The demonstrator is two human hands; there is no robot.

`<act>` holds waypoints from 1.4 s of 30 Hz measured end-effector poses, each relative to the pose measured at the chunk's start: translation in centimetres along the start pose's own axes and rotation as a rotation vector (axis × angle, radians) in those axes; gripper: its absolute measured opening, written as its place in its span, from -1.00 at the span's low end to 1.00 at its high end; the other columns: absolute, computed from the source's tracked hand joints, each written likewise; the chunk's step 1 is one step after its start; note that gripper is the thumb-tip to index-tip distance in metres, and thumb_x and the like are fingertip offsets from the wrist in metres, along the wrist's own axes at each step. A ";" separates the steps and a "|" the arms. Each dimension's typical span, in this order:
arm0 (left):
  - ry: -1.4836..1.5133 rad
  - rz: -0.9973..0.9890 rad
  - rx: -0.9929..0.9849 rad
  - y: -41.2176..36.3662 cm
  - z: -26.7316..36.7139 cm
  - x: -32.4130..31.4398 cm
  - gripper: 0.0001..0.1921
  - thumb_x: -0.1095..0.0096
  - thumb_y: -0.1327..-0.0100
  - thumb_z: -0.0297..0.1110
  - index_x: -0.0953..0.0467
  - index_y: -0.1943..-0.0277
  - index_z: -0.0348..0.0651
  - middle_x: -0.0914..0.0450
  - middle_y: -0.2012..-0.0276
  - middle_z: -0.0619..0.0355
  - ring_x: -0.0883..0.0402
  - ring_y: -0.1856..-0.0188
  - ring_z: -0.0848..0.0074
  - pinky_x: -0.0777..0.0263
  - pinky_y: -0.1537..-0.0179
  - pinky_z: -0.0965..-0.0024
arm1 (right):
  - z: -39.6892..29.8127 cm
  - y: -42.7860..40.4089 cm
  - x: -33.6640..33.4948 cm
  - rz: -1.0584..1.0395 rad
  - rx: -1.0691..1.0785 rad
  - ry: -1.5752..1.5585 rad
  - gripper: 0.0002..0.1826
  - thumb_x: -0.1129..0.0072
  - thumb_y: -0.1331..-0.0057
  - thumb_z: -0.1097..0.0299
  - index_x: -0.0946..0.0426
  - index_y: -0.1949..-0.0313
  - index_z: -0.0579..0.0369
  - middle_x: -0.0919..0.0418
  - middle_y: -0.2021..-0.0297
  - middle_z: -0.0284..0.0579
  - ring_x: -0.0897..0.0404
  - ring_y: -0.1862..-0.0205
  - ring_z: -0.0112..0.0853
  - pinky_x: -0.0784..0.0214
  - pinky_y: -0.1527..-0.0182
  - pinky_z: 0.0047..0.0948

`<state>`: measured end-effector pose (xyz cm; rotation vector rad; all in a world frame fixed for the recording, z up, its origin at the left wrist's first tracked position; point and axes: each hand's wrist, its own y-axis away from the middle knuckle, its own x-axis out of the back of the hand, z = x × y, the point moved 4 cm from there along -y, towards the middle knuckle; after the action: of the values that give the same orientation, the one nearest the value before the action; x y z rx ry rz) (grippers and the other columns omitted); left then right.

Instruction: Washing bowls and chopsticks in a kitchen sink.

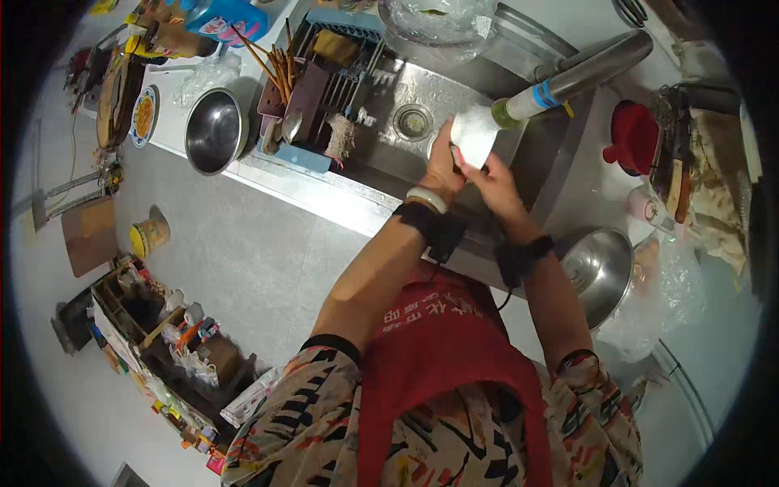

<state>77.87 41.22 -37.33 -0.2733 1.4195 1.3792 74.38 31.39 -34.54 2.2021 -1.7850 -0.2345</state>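
Observation:
Over a stainless steel sink, both my hands are on a white bowl or cup. My left hand grips its left side, and a pale bangle circles that wrist. My right hand holds its lower right edge, with something small and pinkish-red near the thumb. A faucet with a blue band and a greenish end reaches to the bowl's upper right edge. The sink drain lies left of the bowl. Whether water is running I cannot tell.
Left of the sink stand a rack, a purple chopstick holder and a metal bowl. Plastic-wrapped dishes sit behind. On the right are a red plastic container, knives and a metal basin.

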 end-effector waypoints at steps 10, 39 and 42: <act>-0.026 -0.027 0.071 -1.5 -0.1 1.1 -0.53 -0.02 -0.33 0.12 -0.48 -0.06 -0.07 -0.61 0.07 0.16 -0.59 0.03 0.36 -0.46 0.05 0.21 | 0.2 -1.0 0.7 -0.034 -0.023 -0.196 -0.63 -0.10 -0.36 0.34 -0.43 -0.11 0.22 -0.54 0.03 -0.26 -0.51 0.01 -0.49 -0.31 -0.06 -0.48; -0.539 0.357 -0.265 1.1 2.3 1.3 -0.77 -0.09 -0.37 -0.33 -0.55 0.03 -0.25 -0.46 0.52 0.35 -0.35 0.52 0.72 -0.21 0.50 0.59 | -0.8 0.9 -0.6 0.211 0.205 0.484 -0.75 -0.06 -0.35 0.26 -0.48 0.18 0.22 -0.53 0.38 0.16 -0.56 0.34 -0.04 -0.35 0.27 -0.21; -0.555 0.210 -0.193 0.6 3.6 2.1 -0.79 -0.09 -0.37 -0.34 -0.57 0.06 -0.24 -0.49 0.49 0.35 -0.37 0.50 0.72 -0.23 0.47 0.59 | -0.5 0.2 0.5 0.180 0.102 0.420 -0.75 -0.08 -0.34 0.26 -0.48 0.17 0.21 -0.54 0.39 0.16 -0.56 0.35 -0.03 -0.36 0.26 -0.21</act>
<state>78.46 45.39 -37.64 0.1372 0.8730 1.6101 74.44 30.97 -34.00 1.9514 -1.7649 0.3409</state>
